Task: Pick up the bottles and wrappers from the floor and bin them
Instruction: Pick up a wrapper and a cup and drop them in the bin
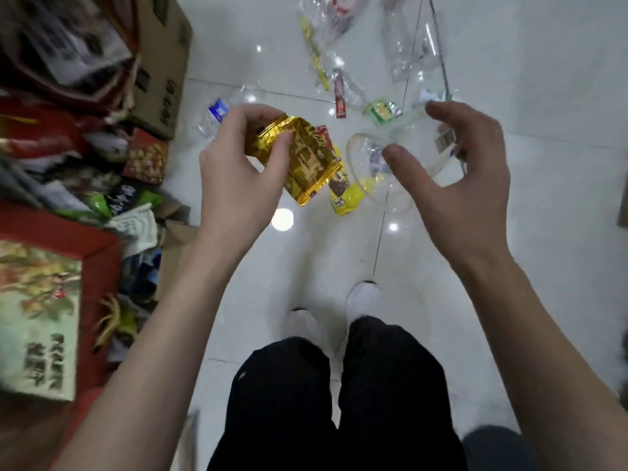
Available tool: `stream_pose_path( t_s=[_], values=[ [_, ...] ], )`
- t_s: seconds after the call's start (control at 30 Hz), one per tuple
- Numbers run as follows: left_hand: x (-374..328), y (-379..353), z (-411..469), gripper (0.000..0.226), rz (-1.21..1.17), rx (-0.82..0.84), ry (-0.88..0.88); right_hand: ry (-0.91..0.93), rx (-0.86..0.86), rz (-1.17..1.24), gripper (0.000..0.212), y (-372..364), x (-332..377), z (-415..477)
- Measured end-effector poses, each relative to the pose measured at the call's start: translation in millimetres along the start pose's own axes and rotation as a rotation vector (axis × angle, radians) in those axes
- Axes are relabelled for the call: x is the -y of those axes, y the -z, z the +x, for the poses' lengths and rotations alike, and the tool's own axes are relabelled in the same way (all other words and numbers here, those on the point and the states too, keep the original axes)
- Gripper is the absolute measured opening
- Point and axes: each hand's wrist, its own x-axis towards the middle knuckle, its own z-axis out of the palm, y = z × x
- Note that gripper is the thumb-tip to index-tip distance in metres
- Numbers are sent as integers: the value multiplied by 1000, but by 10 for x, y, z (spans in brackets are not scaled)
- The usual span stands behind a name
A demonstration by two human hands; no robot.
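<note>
My left hand (234, 168) pinches a crinkled gold foil wrapper (306, 158) above the white tiled floor. My right hand (465, 171) curls around a clear plastic bottle (377, 185), thumb in front and fingers over its top. On the floor beneath lie a yellow wrapper (343, 197), a red wrapper (339, 100), a small green wrapper (382, 112) and a long yellow wrapper (314, 52). A crushed bottle with a blue label (215, 115) lies just past my left hand. More clear bottles (404, 39) lie farther ahead.
A heap of packaging fills the left side: a cardboard box (163, 62), a red box (51, 300) and several snack bags (119, 202). My legs and white shoes (365, 297) stand on the tiles at bottom centre.
</note>
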Motion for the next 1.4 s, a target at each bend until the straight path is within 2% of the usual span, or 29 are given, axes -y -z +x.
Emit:
stream_pose_path(
  t_s=[0.27,0.37,0.5,0.67,0.83,1.17,1.4],
  values=[
    [-2354,1338,80,17,12,19,-146,-77,-175,152,53,1379,2215,-397],
    [-2917,1587,35,18,-8,46,-167,-84,-244,169,53,1730,2686,-628],
    [-3345,1589,-123,17,-17,108,-201,-116,-357,192,54,2043,2876,-973],
    [-3644,1212,-597,17,-23,238,-254,-185,-504,197,59,2449,2645,-1501],
    [-3777,543,-1377,17,-29,408,-297,-298,-646,199,58,2991,2084,-2276],
    [-4133,-840,-3688,19,10,777,-365,-492,-948,87,55,4251,976,-4389],
    [-4077,-1464,-5195,20,50,998,-408,-711,-1183,97,60,4690,279,-5836]
  ],
)
